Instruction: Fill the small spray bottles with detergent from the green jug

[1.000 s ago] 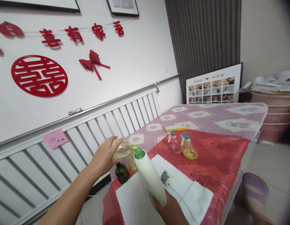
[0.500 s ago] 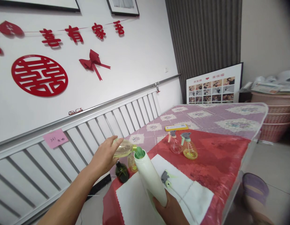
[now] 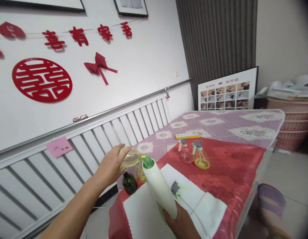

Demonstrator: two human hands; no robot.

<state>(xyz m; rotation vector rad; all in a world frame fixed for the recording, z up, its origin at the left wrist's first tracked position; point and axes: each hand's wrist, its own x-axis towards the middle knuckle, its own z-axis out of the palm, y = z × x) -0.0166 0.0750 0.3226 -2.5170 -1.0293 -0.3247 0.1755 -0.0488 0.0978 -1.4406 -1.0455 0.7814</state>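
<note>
My left hand [image 3: 114,165] is closed around a clear bottle [image 3: 131,157] of yellowish liquid, tipped sideways with its neck at the mouth of a thermos-like pale green bottle [image 3: 157,186]. That tall bottle leans to the left, its green-lined mouth uppermost, and my right hand [image 3: 177,219] grips it near the lower end. Below the two bottles lies a white cloth [image 3: 140,212]. A grey spray head [image 3: 176,190] with a thin tube rests on the cloth. Beside the left hand stand a dark green bottle [image 3: 129,183] and a clear bottle [image 3: 140,173] with yellow liquid, partly hidden.
Two clear spray bottles, one with a pink trigger [image 3: 186,153] and one with a green trigger [image 3: 201,157], stand on the red cloth [image 3: 226,166]. Behind them lies a yellow box [image 3: 187,135]. A white radiator [image 3: 94,142] runs along the left wall; pink baskets [image 3: 292,129] stand at right.
</note>
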